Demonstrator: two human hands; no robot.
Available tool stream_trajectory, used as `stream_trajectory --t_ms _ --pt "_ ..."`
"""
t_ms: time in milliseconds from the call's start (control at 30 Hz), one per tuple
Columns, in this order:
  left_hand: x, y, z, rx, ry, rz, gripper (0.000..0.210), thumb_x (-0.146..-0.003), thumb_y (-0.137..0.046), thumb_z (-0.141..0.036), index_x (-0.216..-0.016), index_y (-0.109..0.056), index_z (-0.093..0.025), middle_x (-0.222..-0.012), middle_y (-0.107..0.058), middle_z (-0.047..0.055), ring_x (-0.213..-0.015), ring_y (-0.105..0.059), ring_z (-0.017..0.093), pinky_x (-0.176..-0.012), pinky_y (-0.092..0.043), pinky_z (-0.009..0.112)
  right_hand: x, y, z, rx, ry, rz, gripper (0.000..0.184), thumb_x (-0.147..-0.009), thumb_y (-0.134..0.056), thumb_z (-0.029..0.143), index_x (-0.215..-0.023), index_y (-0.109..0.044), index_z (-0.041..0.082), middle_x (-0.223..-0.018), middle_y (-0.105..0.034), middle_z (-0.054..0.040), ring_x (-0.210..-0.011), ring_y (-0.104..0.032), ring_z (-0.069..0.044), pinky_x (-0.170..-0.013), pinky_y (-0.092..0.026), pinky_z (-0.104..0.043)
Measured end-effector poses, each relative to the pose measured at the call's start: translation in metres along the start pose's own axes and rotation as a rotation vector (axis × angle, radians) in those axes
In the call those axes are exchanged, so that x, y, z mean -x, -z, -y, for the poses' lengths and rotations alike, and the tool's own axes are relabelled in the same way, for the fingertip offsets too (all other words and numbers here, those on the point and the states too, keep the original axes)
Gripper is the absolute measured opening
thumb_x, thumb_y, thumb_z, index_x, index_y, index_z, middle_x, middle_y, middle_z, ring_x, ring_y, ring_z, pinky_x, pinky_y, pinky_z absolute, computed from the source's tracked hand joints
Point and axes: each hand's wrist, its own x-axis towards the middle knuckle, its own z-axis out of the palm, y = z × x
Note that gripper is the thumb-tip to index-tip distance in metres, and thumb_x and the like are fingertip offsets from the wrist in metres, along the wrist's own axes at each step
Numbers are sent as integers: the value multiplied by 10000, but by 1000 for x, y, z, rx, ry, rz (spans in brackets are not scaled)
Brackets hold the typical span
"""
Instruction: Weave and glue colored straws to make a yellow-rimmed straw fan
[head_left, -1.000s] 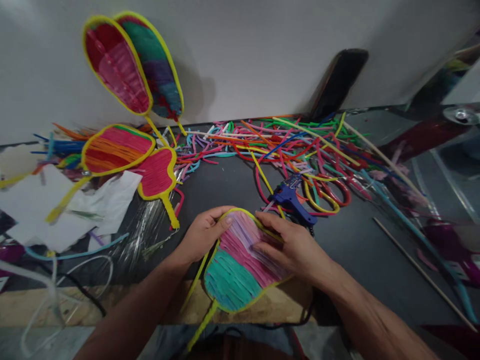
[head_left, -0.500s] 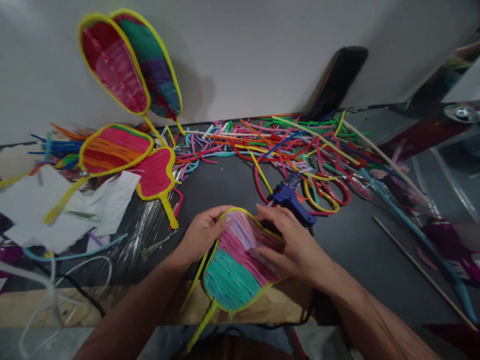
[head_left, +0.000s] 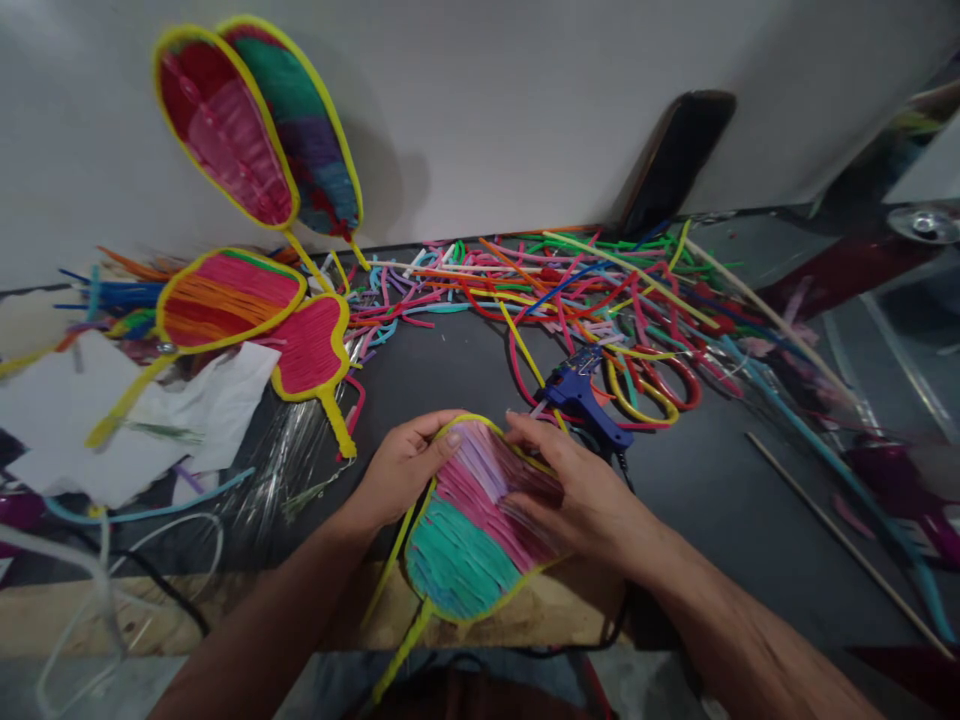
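A pipe-cleaner wing (head_left: 469,560) with a yellow fuzzy rim and a twisted yellow stem lies tilted over the table's front edge. Its surface runs in bands of teal, pink and lilac. My left hand (head_left: 409,465) grips the upper left rim, thumb on the lilac band. My right hand (head_left: 574,485) spans the right side, fingertips at the upper rim and thumb on the pink face, closed round that edge. Just beyond the right hand lies a blue glue gun (head_left: 581,395). A loose yellow pipe cleaner (head_left: 390,565) hangs beside the wing's left side.
A heap of coloured pipe cleaners (head_left: 525,280) runs along the wall. Scissors (head_left: 645,390) lie by it, and a phone (head_left: 679,160) leans on the wall. Finished-looking shapes (head_left: 232,300) and white paper (head_left: 90,420) are at left, a thin stick (head_left: 840,540) and a can (head_left: 847,280) at right.
My right hand has shifted slightly left along the wing, fingers still on the rim. My left hand and the things on the table look the same.
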Motion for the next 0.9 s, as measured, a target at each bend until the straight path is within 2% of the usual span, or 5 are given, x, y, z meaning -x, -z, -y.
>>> stream_trajectory --t_ms 467,667,800,900 --pt "1 -2 -6 -27 4 1 348 -826 -662 -400 -1089 -688 -175 -1041 -729 54 -858 -667 161 -767 -516 227 -1 -1 -1 -34 -13 27 698 -806 -624 153 -1430 -327 255 -1273 -587 -107 -1172 -570 -223 -993 -485 -432" --pt "1 1 -3 -34 29 -8 379 -824 -663 -406 -1121 -675 -172 -1066 -721 65 -857 -664 168 -770 -515 240 0 1 2 -15 18 -29 620 -819 -625 196 -1381 -369 254 -1287 -568 -117 -1182 -558 -245 -981 -490 -451" --pt "0 2 -3 -46 27 -17 403 -814 -667 -423 -1125 -674 -166 -1049 -722 73 -881 -664 185 -778 -519 255 2 4 3 -53 -43 -64 592 -812 -645 239 -1351 -400 253 -1246 -580 -113 -1097 -599 -238 -942 -514 -442" --pt "0 1 -5 -64 33 -23 420 -800 -678 -432 -1122 -675 -162 -1022 -727 69 -890 -666 190 -789 -520 258 2 7 2 -181 -151 -67 574 -819 -651 299 -1337 -413 238 -1202 -603 -105 -1042 -623 -218 -900 -538 -410"
